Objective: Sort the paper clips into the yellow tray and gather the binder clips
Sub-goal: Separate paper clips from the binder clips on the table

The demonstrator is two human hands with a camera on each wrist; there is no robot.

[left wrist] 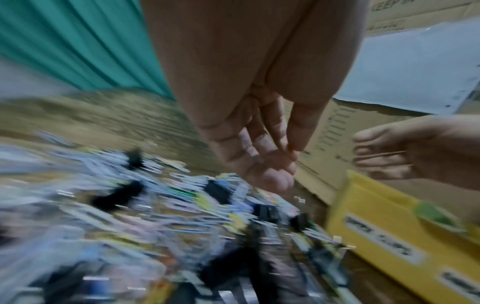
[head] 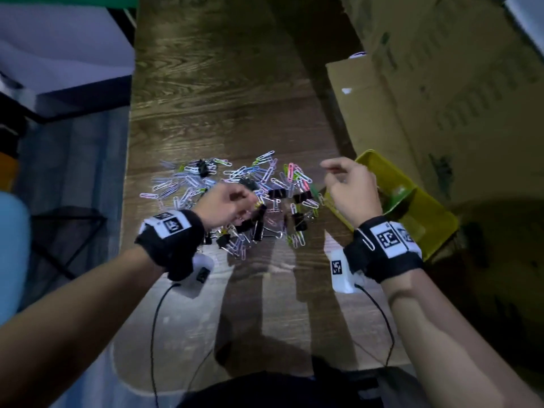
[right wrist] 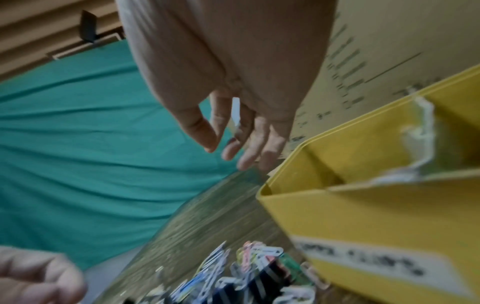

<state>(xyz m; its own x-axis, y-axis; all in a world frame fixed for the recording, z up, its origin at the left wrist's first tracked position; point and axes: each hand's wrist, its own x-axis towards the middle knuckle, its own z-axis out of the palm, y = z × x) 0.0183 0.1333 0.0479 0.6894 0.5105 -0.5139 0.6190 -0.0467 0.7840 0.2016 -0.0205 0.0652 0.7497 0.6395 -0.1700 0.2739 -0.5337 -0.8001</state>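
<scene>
Though seemingly curled from overhead, left hand (left wrist: 246,144) and right hand (right wrist: 233,92) grips slack and unclenched in wrist views.

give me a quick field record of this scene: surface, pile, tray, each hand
surface: wooden table
pile: mixed coloured paper clips and black binder clips, loose on the table
tray: yellow tray right of the pile, against cardboard boxes; label on its side too blurred to read
left hand: left hand over the pile, fingers curled; whether it holds anything cannot be told
right hand: right hand between pile and tray, fingers relaxed, nothing plainly held
</scene>
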